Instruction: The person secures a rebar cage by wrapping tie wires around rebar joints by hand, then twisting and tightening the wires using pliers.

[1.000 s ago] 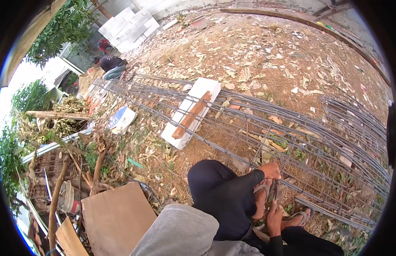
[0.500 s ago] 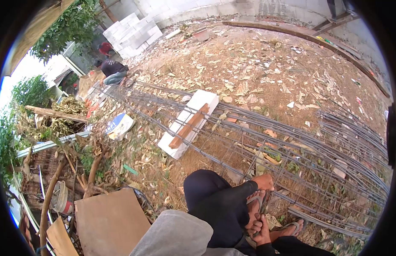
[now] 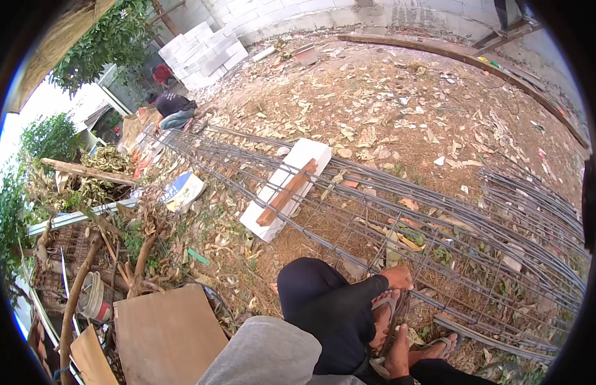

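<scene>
My left hand (image 3: 398, 277) is closed at the near edge of a long cage of steel bars (image 3: 340, 249), its fingers pinched on something too small to make out. Just below it, my right hand (image 3: 397, 354) is wrapped round a slim dark tool (image 3: 395, 330), whose upper end points toward the left fingertips. Both hands are close to my sandalled feet. Farther up, the cage crosses a white block (image 3: 311, 153) with a reddish-brown wood strip (image 3: 287, 192) on it.
Loose steel bars (image 3: 529, 192) lie at right. A brown board (image 3: 170, 333), a bucket (image 3: 93, 296) and branches are at lower left. A crouching person (image 3: 173, 109) is at the cage's far end, with another person in red (image 3: 162, 75) beyond. White blocks (image 3: 202, 54) stand behind.
The view has shifted and tilted slightly. My right hand moved away from my left hand, then its thumb lifted beside the tool. My left hand stays at the cage edge.
</scene>
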A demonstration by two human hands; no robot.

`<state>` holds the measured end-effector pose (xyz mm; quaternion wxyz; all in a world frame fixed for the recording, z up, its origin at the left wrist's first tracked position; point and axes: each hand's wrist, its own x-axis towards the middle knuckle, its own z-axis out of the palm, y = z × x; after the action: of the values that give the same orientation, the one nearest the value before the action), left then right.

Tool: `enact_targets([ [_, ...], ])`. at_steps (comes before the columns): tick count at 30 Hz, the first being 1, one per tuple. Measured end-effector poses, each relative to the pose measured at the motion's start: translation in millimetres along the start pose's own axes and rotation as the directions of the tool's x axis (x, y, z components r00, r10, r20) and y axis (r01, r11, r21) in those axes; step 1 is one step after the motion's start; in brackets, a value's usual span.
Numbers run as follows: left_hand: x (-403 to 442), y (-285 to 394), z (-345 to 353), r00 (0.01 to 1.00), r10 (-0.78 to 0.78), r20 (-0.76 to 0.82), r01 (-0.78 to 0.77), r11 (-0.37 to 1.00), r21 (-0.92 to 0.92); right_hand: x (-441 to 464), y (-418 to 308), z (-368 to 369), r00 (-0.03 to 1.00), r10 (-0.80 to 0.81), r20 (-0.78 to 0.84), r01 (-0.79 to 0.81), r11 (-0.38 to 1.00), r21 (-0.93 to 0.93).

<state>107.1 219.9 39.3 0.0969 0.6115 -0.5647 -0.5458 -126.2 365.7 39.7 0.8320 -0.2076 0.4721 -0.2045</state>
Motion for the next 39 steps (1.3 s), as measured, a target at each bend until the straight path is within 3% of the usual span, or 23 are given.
enact_targets([
  [1, 3, -4, 3, 1.0, -0.01, 0.004, 0.01, 1.0, -0.003, -1, 1, -4, 0.957, 0.103, 0.272, -0.231, 0.838, 0.495],
  [2, 9, -10, 6, 1.0, -0.02, 0.005, 0.02, 1.0, -0.005, -5, 2, 1, 0.947, 0.087, 0.311, -0.264, 0.762, 0.591],
  [6, 10, -11, 5, 1.0, -0.012, -0.012, 0.012, 1.0, 0.026, -16, -27, 17, 0.966, 0.257, -0.039, -0.243, 0.946, 0.216],
  [10, 3, -7, 4, 1.0, 0.011, -0.024, -0.012, 0.999, -0.036, -9, -23, 3, 0.976, 0.197, -0.092, -0.188, 0.977, 0.101],
  [13, 8, -11, 1, 1.0, 0.009, 0.003, -0.009, 1.0, 0.009, 4, -5, -20, 0.924, 0.306, 0.23, -0.382, 0.775, 0.504],
  [16, 18, -23, 7, 1.0, 0.025, 0.007, -0.025, 0.998, 0.056, 11, 9, -30, 0.832, 0.218, 0.51, -0.539, 0.533, 0.653],
  [19, 6, -13, 4, 0.998, 0.026, -0.05, -0.028, 0.999, -0.036, -13, -7, 10, 0.976, 0.214, 0.047, -0.218, 0.938, 0.268],
  [21, 20, -28, 14, 0.993, 0.078, -0.084, -0.084, 0.994, -0.067, -1, 8, -3, 0.998, 0.005, -0.064, -0.009, 0.998, -0.069],
  [23, 23, -28, 14, 0.998, 0.039, -0.057, -0.041, 0.999, -0.033, 9, 24, -14, 0.937, -0.292, -0.193, 0.14, 0.819, -0.557],
  [25, 23, -27, 12, 0.998, 0.022, -0.056, -0.024, 0.999, -0.023, 16, 32, -22, 0.732, -0.662, -0.159, 0.032, 0.267, -0.963],
  [31, 20, -24, 16, 0.994, 0.035, -0.104, -0.039, 0.998, -0.039, 16, 5, -32, 0.845, -0.518, -0.132, -0.084, 0.116, -0.99],
  [32, 23, -29, 16, 0.995, 0.048, -0.093, -0.05, 0.998, -0.023, 16, 2, -29, 0.946, -0.237, -0.22, -0.026, 0.624, -0.781],
  [33, 27, -31, 15, 0.995, 0.063, -0.081, -0.064, 0.998, -0.007, 14, 0, -25, 0.989, 0.059, -0.132, -0.1, 0.938, -0.332],
  [34, 30, -32, 17, 0.995, 0.077, -0.066, -0.077, 0.997, 0.005, 11, -3, -23, 0.959, 0.265, 0.098, -0.279, 0.941, 0.192],
  [35, 24, -27, 14, 0.996, 0.068, -0.05, -0.068, 0.998, 0.007, 8, -3, -16, 0.955, 0.271, 0.119, -0.295, 0.91, 0.293],
  [37, 7, -11, 3, 0.999, 0.047, -0.025, -0.047, 0.999, 0.008, -2, -4, 8, 0.945, 0.281, 0.166, -0.326, 0.817, 0.475],
  [38, 14, -19, 9, 0.998, 0.044, -0.042, -0.043, 0.999, 0.027, -15, -9, 28, 0.979, 0.184, 0.081, -0.201, 0.88, 0.429],
  [39, 22, -25, 14, 0.997, 0.044, -0.059, -0.041, 0.998, 0.049, -8, -7, 19, 0.987, 0.149, 0.059, -0.159, 0.959, 0.236],
])
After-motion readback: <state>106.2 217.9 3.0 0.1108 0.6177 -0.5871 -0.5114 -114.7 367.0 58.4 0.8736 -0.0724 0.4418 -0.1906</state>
